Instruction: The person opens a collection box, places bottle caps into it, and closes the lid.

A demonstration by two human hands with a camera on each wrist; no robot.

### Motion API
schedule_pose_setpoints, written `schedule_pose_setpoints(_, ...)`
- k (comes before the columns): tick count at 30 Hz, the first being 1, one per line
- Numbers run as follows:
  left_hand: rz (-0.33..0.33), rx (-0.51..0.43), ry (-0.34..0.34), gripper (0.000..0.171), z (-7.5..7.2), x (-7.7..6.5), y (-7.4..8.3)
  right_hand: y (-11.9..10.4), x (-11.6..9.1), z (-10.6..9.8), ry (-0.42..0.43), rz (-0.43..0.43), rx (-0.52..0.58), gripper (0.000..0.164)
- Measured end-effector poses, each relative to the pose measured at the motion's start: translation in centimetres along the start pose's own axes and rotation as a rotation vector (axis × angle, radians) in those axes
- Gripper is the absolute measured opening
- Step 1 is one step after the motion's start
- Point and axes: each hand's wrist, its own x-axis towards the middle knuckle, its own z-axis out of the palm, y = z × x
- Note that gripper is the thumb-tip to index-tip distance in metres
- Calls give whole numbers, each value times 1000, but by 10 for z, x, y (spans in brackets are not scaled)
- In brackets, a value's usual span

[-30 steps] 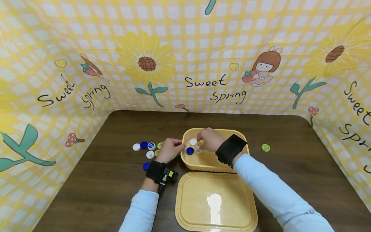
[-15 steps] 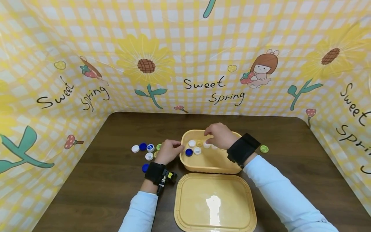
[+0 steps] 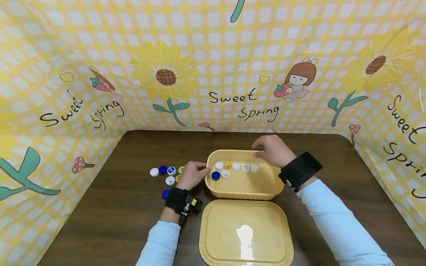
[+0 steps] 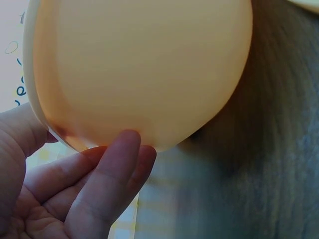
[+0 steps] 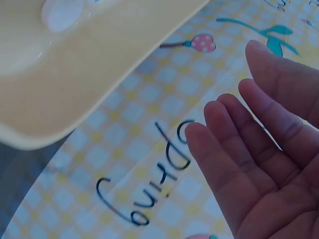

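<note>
At the left end of a pale yellow, round-cornered plastic box, the left hand pinches the wall between thumb and fingers, seemingly so that the light box stays put. Just right of those fingertips, on the box floor, lies a dark blue round plastic cap, with a white round plastic cap bearing a small mark next beyond it. Behind these, a longer row leads toward the right hand: a plain white round cap, a yellow ring-like cap, and three more white caps. They lie flat in one layer, perhaps so that none covers another. The right fingers are lightly bent and close together, the thumb apart, holding nothing; they are raised by the far right of the rim, apart from the box, a pose that would keep them from nudging the caps. Left of the left hand, white, blue, green and yellow loose plastic caps sit on the dark wooden table; the hand half covers the nearest, so their exact number is uncertain. Nearer the person than both sets of fingers, a flat yellow plastic lid lies beside the box, likely off so the inside can be reached.
</note>
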Motion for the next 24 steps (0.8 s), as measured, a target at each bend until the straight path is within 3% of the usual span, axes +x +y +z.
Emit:
schedule_pose_setpoints(10, -2, -5, -4, 26, 1, 0, 0, 25, -21, -20, 15, 138, 11, 25)
schedule_pose_setpoints(24, 3, 23, 6, 27, 0, -1, 1, 66, -56, -35, 34, 207, 13, 25)
